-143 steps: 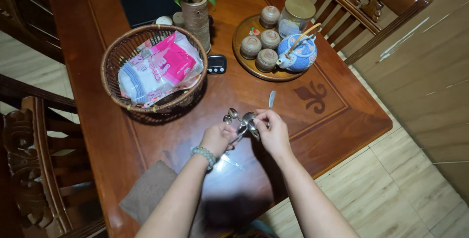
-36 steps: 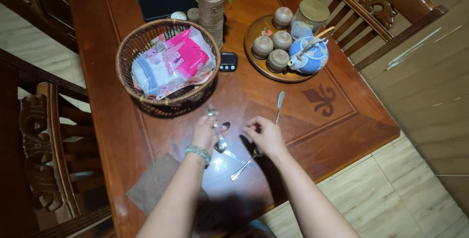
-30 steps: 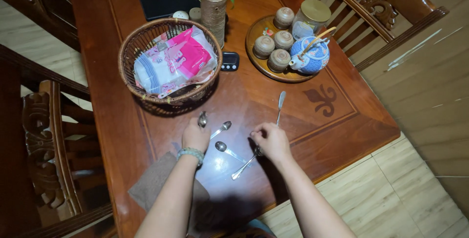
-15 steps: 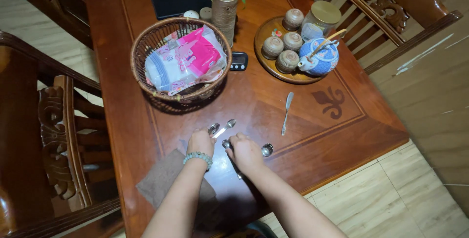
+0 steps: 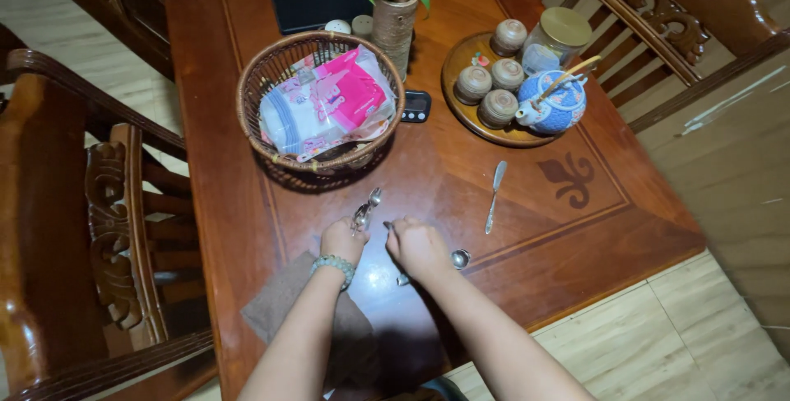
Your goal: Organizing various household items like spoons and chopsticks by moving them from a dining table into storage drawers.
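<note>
The left hand (image 5: 342, 241), with a bead bracelet (image 5: 332, 264) at the wrist, has its grip clenched around a small bunch of metal spoons (image 5: 366, 208) near the middle of the wooden desk (image 5: 527, 228); the spoons' long axis runs up and slightly right from the fist, bowls pointing toward the wicker basket (image 5: 255, 97) of pink and white packets. The right hand (image 5: 420, 246) lies just beside the left, knuckles up and fingers curled on the desk; whether it grasps anything cannot be told. A single spoon (image 5: 457, 259) lies at its right edge, bowl pointing right, its handle running under the hand. Farther right a butter knife (image 5: 494, 196) lies apart, long axis nearly upright in view, tip toward a round tray (image 5: 461, 117) with a blue teapot (image 5: 553, 103) and lidded cups. A brown cloth (image 5: 276, 312) lies under the left forearm
</note>
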